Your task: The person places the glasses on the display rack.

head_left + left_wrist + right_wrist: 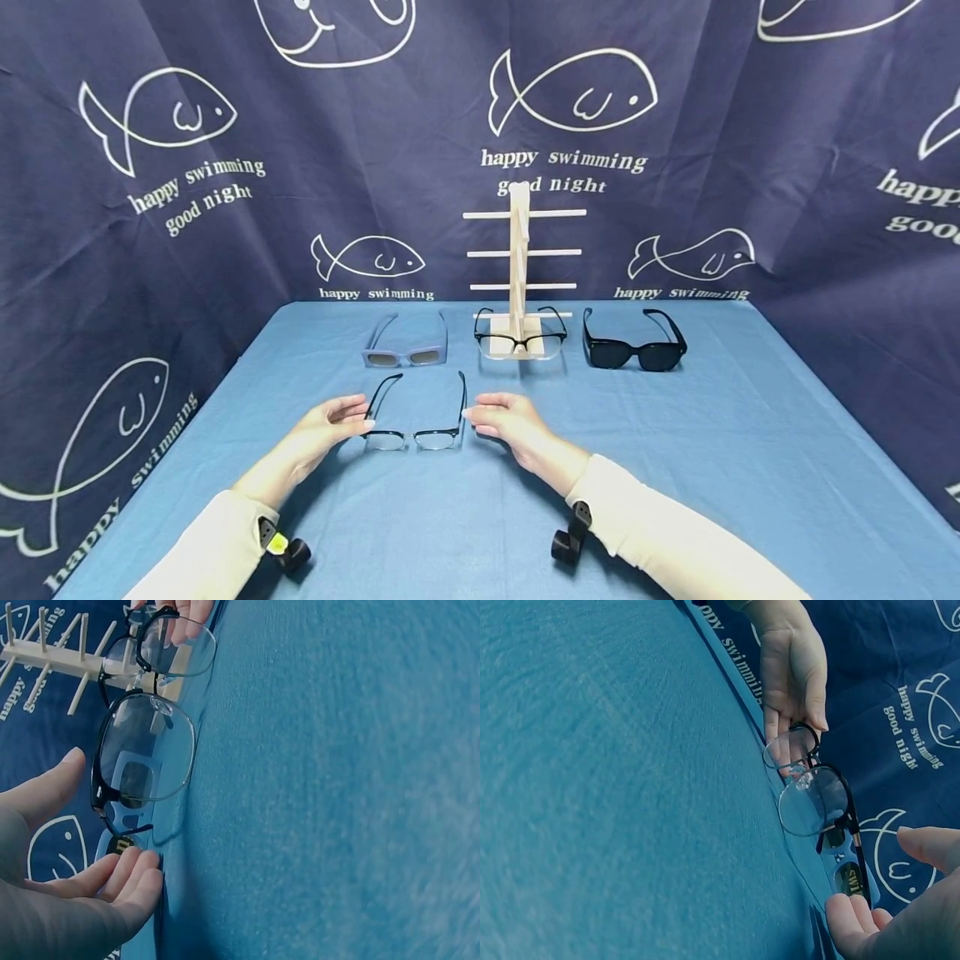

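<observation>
From the right wrist, the right hand [921,921] hides one temple end of the nearest glasses [814,801]. Beyond the glasses, a wooden rack [518,250] blocks some "good night" lettering [579,186]; before them, the right sleeve [675,529] is cropped.

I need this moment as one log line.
Left hand: beside front glasses | Right hand: opposite side | Wooden rack: upright, behind

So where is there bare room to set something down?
Widest: the blue table between the black sunglasses and right sleeve. Smaller: wearer's side of the half-rim glasses, between left sleeve and right sleeve. Crowded: around the wooden stand, and between left grip and right grip.
</observation>
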`<state>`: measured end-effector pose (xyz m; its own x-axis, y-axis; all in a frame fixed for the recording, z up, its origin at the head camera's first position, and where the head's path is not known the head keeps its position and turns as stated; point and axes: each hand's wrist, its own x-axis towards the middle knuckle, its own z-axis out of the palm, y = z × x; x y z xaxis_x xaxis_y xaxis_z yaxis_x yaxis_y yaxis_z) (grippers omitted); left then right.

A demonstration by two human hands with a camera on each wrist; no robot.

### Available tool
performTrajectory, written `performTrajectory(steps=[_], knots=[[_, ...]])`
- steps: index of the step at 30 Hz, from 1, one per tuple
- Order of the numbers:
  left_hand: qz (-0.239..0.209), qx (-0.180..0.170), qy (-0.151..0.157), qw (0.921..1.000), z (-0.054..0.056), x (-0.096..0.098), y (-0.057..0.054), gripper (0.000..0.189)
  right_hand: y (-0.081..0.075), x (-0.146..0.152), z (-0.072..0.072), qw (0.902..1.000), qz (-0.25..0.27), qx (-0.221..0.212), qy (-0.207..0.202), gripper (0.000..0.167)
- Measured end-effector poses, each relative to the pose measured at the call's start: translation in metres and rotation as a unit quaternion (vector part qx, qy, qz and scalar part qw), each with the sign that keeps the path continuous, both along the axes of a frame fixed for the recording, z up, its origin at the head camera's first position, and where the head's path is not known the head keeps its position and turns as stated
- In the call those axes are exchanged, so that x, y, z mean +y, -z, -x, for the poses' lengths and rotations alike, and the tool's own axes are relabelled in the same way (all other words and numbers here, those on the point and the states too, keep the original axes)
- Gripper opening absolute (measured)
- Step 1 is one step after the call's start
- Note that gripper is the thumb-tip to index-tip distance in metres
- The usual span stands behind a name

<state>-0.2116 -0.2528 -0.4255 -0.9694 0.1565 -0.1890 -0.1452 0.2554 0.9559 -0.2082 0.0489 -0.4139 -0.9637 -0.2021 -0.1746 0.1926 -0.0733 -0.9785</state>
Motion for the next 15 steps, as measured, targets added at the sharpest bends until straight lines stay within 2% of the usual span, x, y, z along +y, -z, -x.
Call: performTrajectory(steps=[5, 10, 15], knots=[[-0.003, -0.007, 0.0, 1.0, 0.0015, -0.0027, 0.0023, 0.067, -0.0004, -0.0036, -0.0029, 0.9999, 0.005, -0.005, -0.009, 0.057], [-0.022, -0.006, 0.017, 0.9996, 0.0018, -0.0043, 0.0038, 0.067, 0.0012, -0.0064, -0.0043, 0.9992, 0.01, -0.014, -0.036, 0.063], [-0.035, -0.01, 0.037, 0.9987, 0.0, -0.0049, 0.0046, 0.064, 0.006, -0.0077, -0.0046, 0.9984, 0.01, -0.021, -0.052, 0.061]])
